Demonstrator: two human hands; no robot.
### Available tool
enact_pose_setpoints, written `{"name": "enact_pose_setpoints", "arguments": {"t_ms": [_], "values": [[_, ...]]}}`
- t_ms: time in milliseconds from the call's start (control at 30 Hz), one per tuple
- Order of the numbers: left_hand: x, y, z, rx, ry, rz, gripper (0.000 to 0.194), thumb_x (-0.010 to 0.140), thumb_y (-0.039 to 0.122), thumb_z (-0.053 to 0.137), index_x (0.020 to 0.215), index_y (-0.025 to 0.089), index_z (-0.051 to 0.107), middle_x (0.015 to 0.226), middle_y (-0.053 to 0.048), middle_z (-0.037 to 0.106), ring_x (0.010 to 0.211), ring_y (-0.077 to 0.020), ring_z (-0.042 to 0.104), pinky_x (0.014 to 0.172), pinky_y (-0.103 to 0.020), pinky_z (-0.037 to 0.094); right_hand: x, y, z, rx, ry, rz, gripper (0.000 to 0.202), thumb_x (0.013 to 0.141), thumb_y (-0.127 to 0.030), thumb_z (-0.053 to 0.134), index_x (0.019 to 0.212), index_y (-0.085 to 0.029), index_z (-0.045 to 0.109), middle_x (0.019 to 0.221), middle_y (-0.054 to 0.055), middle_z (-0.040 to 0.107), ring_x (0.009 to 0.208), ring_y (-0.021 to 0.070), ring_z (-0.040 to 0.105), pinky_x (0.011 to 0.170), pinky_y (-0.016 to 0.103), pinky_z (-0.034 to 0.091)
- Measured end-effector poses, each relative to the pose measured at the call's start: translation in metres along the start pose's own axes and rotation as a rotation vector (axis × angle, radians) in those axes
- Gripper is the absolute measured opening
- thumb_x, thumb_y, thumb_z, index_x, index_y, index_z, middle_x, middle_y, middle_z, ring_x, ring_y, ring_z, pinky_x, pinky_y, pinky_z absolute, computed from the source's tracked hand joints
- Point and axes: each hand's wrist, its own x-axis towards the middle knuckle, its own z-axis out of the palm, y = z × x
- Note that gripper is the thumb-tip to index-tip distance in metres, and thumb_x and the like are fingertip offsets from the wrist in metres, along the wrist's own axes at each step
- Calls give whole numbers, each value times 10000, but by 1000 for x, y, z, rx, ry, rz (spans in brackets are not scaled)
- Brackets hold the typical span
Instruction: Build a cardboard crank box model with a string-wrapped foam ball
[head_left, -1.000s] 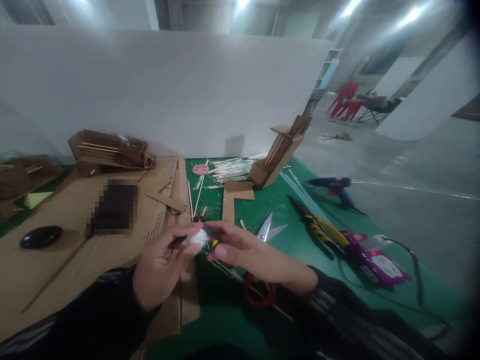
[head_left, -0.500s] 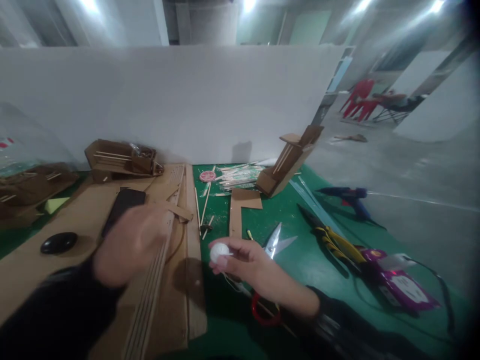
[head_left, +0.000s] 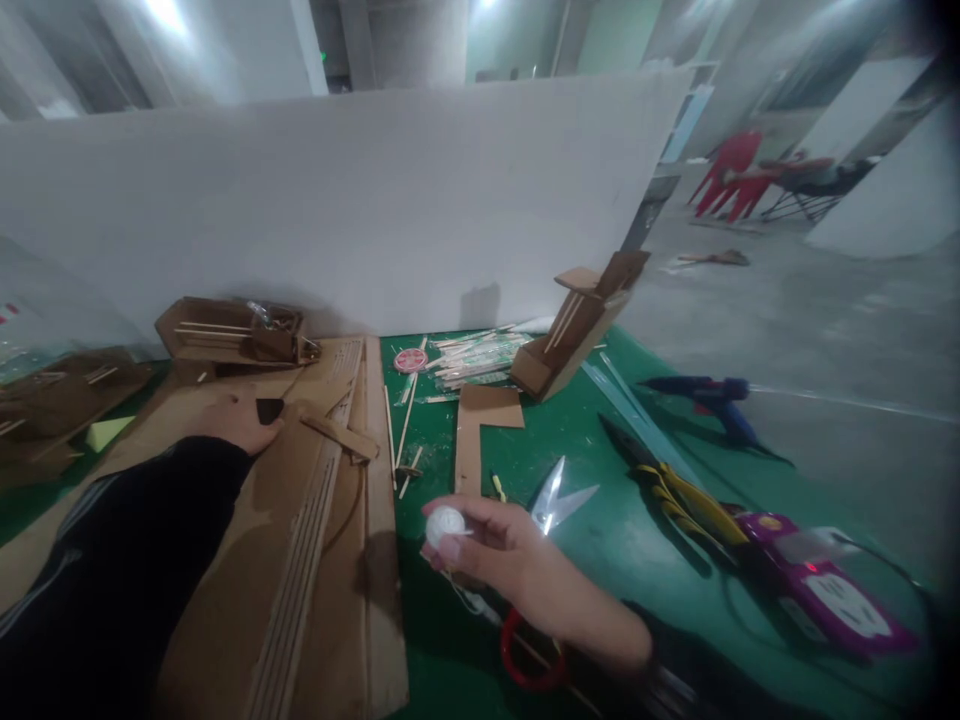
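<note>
My right hand (head_left: 499,550) pinches a small white ball of string (head_left: 445,526) between thumb and fingers above the green table. A loose strand hangs beneath it near the scissors (head_left: 551,500), whose blades lie apart and whose red handle is partly behind my wrist. Over on the cardboard sheet (head_left: 349,560), my left hand (head_left: 241,422) is closed around a dark phone (head_left: 270,410). Only one end of the phone shows past the fingers.
Pliers (head_left: 675,500), a blue glue gun (head_left: 709,395) and a purple power device (head_left: 825,590) lie at right. Thin sticks (head_left: 476,358), an L-shaped cardboard piece (head_left: 471,430) and a standing cardboard structure (head_left: 574,335) are ahead. Another cardboard structure (head_left: 225,335) stands back left.
My left hand has moved left and away from me onto the phone and closed on it. My right hand keeps the ball of string in nearly the same place.
</note>
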Motion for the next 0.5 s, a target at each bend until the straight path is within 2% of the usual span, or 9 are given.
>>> {"name": "enact_pose_setpoints", "arguments": {"t_ms": [100, 267, 367, 500], "values": [[-2, 6, -3, 76, -11, -127, 797, 791, 584, 509, 1345, 18, 413, 1315, -330, 438, 1146, -602, 413, 816, -703, 373, 0, -2, -1, 17, -1, -2, 415, 758, -419, 772, 1073, -171, 664, 911, 45, 702, 836, 150, 623, 752, 265, 461], [-11, 23, -5, 111, -17, -159, 619, 846, 562, 464, 1337, 186, 491, 1339, -216, 450, 1181, -556, 386, 829, -685, 366, 1, -1, -2, 23, -1, 7, 445, 731, -421, 793, 1068, -162, 660, 912, 48, 699, 837, 152, 627, 760, 269, 463], [-13, 27, -6, 114, -6, -180, 569, 839, 563, 468, 1269, 200, 556, 1321, -185, 457, 1178, -551, 381, 825, -687, 362, 2, 1, -2, 22, -1, -1, 439, 737, -425, 788, 1069, -169, 657, 913, 45, 696, 835, 150, 628, 724, 255, 457], [-11, 29, -7, 125, -9, -191, 571, 801, 560, 510, 1233, 196, 589, 1311, -180, 449, 1193, -557, 368, 823, -668, 378, 1, 2, -3, 21, -1, -5, 418, 744, -426, 782, 1057, -174, 664, 920, 45, 696, 850, 151, 631, 756, 260, 458]]}}
